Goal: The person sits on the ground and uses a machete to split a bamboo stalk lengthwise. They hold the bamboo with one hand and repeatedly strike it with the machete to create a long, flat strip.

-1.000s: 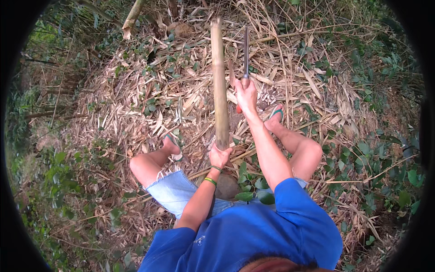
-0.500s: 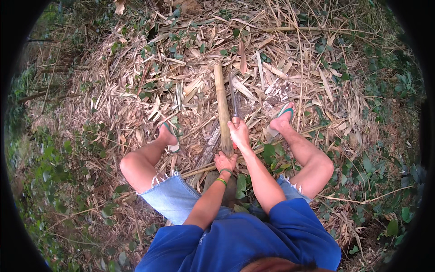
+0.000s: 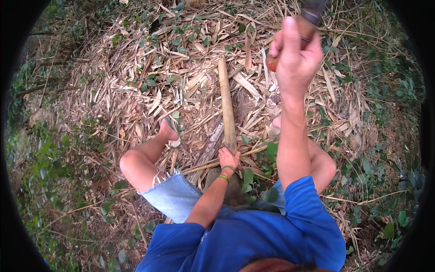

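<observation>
Dry leaf litter point(image 3: 118, 99) spreads over the ground, loose and likely to shift under anything set on it.

On the near side of this, between the person's legs, a bamboo pole point(image 3: 227, 99) points away from the body. Whether its far end rests on the litter or hangs above it cannot be told. It looks dry and stiff, probably hollow and so light for its length, with a smooth skin that could turn in the palm. The near end suits a steadying hold, and closing around the full barrel should resist twisting; the cut rims may be sharp.

A weathered strip of wood point(image 3: 210, 147) lies to the left of the pole.

A wooden-handled knife point(image 3: 306, 28) is raised at the upper right, its dark blade cut off by the picture's edge. It should be rigid and blade-heavy, best taken only by the handle, behind the metal collar.

The left grip point(image 3: 229, 158) is wrapped on the pole's near end, some fingers hidden; the right grip point(image 3: 295, 61) is clenched round the knife handle, well apart from the pole.
</observation>
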Demonstrator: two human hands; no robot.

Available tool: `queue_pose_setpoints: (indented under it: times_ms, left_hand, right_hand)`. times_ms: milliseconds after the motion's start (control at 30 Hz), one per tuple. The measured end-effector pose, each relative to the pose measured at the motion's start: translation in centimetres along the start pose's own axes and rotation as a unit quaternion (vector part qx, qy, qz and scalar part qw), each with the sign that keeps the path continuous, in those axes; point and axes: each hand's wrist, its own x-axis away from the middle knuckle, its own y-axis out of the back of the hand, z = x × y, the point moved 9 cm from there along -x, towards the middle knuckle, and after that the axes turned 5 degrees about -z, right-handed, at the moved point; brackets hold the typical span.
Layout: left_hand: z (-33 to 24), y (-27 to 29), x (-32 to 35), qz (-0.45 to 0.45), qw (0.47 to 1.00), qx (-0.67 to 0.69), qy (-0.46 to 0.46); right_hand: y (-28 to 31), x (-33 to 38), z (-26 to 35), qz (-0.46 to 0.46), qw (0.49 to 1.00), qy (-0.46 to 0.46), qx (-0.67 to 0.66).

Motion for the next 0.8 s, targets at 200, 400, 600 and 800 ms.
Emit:
queue_pose_setpoints:
  times_ms: [200,400,600,800]
  left_hand:
    - [-1.0,-0.1,3.3,0.027,0.999,-0.020,-0.029]
    - [-1.3,-0.5,6.4,0.040,0.998,-0.031,0.021]
    - [0.2,-4.1,3.2,0.047,0.994,-0.050,0.080]
    - [-1.5,-3.9,0.1,-0.004,0.986,-0.155,0.069]
  right_hand:
    - [14.8,33.8,-34.5,0.106,0.750,-0.546,0.358]
    - [13.5,35.9,-34.2,0.219,0.729,-0.527,0.378]
    - [10.5,34.0,-32.9,0.259,0.745,-0.415,0.453]
    - [8.3,29.7,-35.3,0.367,0.682,-0.336,0.536]
